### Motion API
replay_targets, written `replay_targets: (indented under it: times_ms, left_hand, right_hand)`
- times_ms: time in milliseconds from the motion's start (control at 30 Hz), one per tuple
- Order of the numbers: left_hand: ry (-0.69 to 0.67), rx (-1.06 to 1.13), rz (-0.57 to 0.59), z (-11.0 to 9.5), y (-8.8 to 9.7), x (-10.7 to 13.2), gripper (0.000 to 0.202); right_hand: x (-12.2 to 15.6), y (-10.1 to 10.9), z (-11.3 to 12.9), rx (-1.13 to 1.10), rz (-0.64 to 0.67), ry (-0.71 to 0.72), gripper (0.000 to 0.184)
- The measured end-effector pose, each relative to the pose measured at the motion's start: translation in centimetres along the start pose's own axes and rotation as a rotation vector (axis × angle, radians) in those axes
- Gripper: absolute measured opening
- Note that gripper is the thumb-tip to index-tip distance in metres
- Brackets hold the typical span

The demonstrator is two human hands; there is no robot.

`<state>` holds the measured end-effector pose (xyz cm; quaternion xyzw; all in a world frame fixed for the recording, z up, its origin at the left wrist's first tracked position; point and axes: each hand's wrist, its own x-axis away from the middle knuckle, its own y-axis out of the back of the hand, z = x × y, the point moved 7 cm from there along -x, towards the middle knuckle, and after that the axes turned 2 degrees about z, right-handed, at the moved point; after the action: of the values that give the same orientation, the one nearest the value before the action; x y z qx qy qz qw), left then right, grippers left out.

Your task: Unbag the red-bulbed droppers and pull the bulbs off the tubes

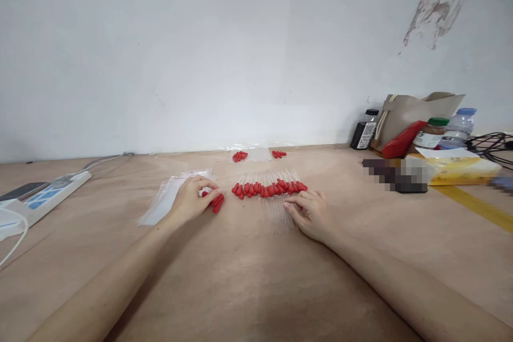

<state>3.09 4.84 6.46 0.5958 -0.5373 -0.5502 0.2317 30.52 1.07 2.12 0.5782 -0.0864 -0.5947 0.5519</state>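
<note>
Left hand at red pieces, right hand at clear sticks
Left fingers are curled onto the pieces, grip unclear; the red-tipped row between the hands is best left undisturbed; right fingers are bent, hold not discernible, and sticks are best separated singly.

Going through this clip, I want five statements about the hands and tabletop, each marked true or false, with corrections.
1. The left hand is at a small pile of red pieces. True.
2. The two hands touch each other. False: they are apart, and the right hand is at the clear sticks.
3. A row of red-tipped sticks lies on the table. True.
4. All the red pieces lie in a single pile. False: two small groups lie farther back, near the wall.
5. A power strip lies on the left. True.
</note>
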Motion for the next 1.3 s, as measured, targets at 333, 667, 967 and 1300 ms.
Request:
replay_targets:
  times_ms: [333,667,967,1300]
  left_hand:
    - [0.267,-0.233,0.226,-0.5,-4.7,-5.0,0.042]
    - [0.285,-0.216,0.295,-0.5,-5.6,-5.3,0.033]
    - [0.1,-0.135,-0.044,-3.0,-0.5,-1.6,0.034]
    - [-0.161,0.342,0.122,-7.6,-5.7,4.6,0.022]
  right_hand:
    - [0.3,1.3,-2.5,0.003,-0.15,-0.177,0.036]
    - [0.1,-0.1,-1.9,0.026,0.034,-0.149,0.022]
    - [0.1,-0.7,-2.2,0.04,0.13,-0.17,0.022]
    - [0.2,-0.9,-2.1,0.018,0.159,-0.153,0.022]
